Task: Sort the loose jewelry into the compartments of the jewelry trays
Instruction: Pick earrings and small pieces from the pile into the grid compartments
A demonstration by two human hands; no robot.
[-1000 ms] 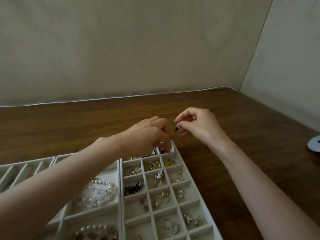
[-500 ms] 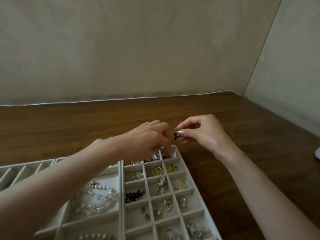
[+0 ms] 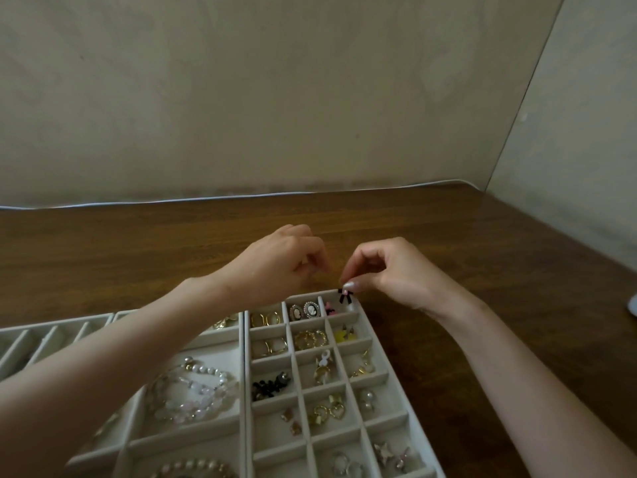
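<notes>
- The right hand's fingertips [image 3: 350, 286], thumb against forefinger, pinch a tiny bow earring [image 3: 344, 296] by its top, so the bow hangs free below them. Holding so small a piece this way probably lets it drop straight down when the pinch opens.
- The right hand [image 3: 396, 270] is arched, wrist low and remaining fingers curled back, likely to keep the view into the compartment [image 3: 348, 310] open.
- The earring hangs just over the small-celled tray [image 3: 393, 381], at its far right corner and directly above that corner cell. Whether it touches the rim cannot be told.
- A matching pink-and-black piece [image 3: 330, 308] already lies in the same cell, which would explain the choice of place: the pair goes together.
- The left hand [image 3: 286, 263] hangs above the tray's far edge, near the right hand but apart from it. Its fingers are curled inward; whether they hold anything cannot be told.
- The earring itself is a black bow with thin trailing ends and a pink spot at the knot. It looks light and is likely to snag on fabric lining.
- Neighbouring cells along the far edge hold cameo earrings [image 3: 305, 310] and gold hoops [image 3: 265, 319], each kind in its own cell.
- A second tray [image 3: 220, 339] touches the first along its left side and holds pearl strands [image 3: 193, 391].
- Both trays lie on the wooden table [image 3: 448, 236], well short of its far edge.
</notes>
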